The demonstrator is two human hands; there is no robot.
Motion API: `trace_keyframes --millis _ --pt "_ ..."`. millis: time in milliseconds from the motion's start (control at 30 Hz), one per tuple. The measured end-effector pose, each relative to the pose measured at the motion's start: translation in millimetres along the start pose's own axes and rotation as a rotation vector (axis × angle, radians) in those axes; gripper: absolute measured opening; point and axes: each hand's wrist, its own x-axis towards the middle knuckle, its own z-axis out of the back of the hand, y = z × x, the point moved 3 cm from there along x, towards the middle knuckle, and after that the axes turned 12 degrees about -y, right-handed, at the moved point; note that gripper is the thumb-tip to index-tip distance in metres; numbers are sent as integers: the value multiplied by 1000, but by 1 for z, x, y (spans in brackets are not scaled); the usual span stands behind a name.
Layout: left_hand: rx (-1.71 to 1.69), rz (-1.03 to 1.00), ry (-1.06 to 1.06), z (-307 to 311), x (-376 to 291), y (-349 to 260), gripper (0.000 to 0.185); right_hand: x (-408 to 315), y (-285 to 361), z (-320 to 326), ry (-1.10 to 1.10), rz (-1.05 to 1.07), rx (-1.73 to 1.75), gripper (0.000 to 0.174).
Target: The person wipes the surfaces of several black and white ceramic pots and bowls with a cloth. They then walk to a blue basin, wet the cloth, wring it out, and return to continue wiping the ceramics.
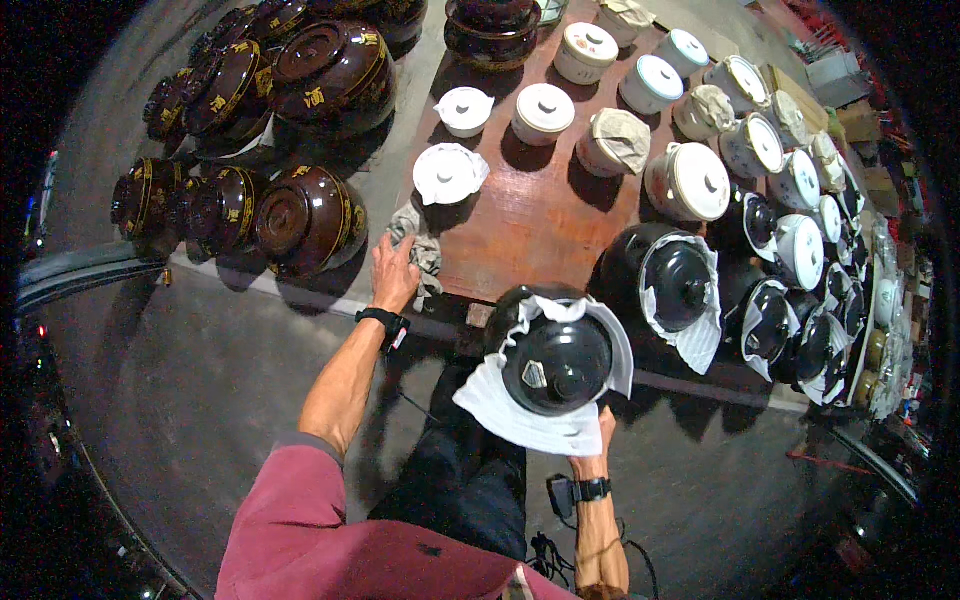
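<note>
My left hand (395, 274) rests on a crumpled grey cloth (417, 247) at the near edge of the reddish-brown board (517, 232). Whether its fingers grip the cloth is hard to tell. A black lidded pot (559, 364) with white paper caught under its lid sits low at the board's front edge, close before my body. My right hand (606, 435) is at the pot's right underside, its fingers mostly hidden behind the paper and pot. Just beyond the cloth stands a small white lidded pot (444, 176).
Shiny brown jars (311, 221) with yellow characters crowd the left. White lidded pots (688, 182), some covered with brown paper, fill the back and right. More black pots (679, 289) with white paper line the right front. A black cable (551, 559) hangs near my right forearm.
</note>
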Motion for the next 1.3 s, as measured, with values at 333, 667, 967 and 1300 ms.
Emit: trace_keyframes --millis 333,667,967,1300 --pt "21 -90 60 3 8 8 62 68 11 -102 92 -130 255 18" --pt "23 -103 61 0 9 11 63 115 -4 -145 44 -227 462 30" --pt "100 -91 74 -1 5 7 67 138 23 -147 192 -198 410 32" --pt "104 -72 95 8 10 0 66 131 19 -130 317 -81 302 33"
